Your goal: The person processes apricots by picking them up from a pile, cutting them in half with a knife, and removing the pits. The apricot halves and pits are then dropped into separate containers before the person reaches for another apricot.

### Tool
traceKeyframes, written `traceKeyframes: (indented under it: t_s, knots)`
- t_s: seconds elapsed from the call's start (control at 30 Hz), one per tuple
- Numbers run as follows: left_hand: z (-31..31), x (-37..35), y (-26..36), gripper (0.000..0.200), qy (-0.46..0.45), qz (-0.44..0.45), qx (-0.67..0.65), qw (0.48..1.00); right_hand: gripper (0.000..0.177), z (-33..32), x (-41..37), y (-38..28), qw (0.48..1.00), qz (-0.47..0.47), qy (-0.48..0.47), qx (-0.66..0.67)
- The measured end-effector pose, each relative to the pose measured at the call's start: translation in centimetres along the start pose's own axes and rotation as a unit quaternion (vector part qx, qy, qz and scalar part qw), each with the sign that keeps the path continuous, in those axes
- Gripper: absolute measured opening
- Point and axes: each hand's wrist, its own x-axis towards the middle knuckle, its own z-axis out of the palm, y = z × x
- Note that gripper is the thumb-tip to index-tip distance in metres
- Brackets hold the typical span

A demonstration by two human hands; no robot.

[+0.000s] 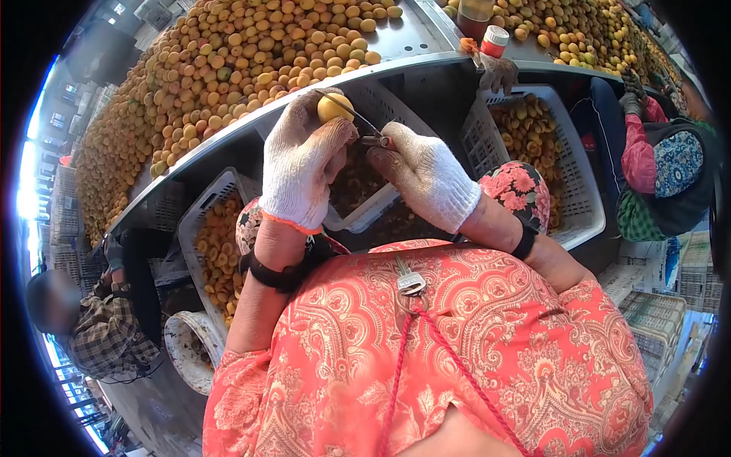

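My left hand (293, 164), in a white knitted glove stained brown at the fingers, is closed around a yellow apricot (333, 108). My right hand (432, 171), gloved the same way, grips the short dark handle of a small tool with a thin curved metal piece (352, 112). That metal piece runs across the apricot's surface. Both hands are close together over a light plastic crate (381, 207) between my knees, with dark fruit pieces in it. My fingers partly cover the apricot and the handle.
A metal table (396, 38) heaped with whole apricots (228, 61) curves ahead. Crates of halved apricots stand at left (207, 199) and right (585, 202). A white bucket (177, 331), a red bottle (494, 44) and used gloves (499, 75) are nearby. People sit on both sides.
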Motion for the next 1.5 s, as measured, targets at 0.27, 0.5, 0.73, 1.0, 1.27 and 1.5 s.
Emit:
traceKeyframes:
  t_s: [0.27, 0.5, 0.73, 1.0, 1.27, 1.5]
  knots:
    - [2.4, 0.6, 0.2, 0.033, 0.052, 0.049, 0.029, 0.997, 0.024, 1.2, -0.1, 0.0, 0.997, 0.014, 0.059, -0.046]
    - [3.0, 1.6, -0.2, 0.025, 0.072, 0.064, 0.006, 0.995, 0.024, 1.4, 0.7, 0.1, 0.995, 0.022, 0.081, -0.056]
    - [2.8, 2.6, -1.4, 0.026, 0.09, 0.082, 0.1, 0.988, 0.022, 1.0, 1.0, 0.2, 0.997, 0.023, 0.077, 0.005]
    - [2.0, 4.0, -4.6, 0.021, 0.096, 0.083, 0.007, 0.992, 0.025, 2.4, 1.2, 2.3, 0.995, 0.057, 0.076, -0.021]
    - [1.0, 2.5, -3.1, 0.032, 0.028, 0.046, 0.008, 0.998, 0.029, 2.0, 0.8, 0.9, 0.992, 0.026, 0.1, -0.066]
    - [0.4, 2.5, -3.8, 0.026, -0.015, 0.092, 0.034, 0.995, 0.024, 2.5, 0.7, 1.9, 0.993, -0.002, 0.106, -0.053]
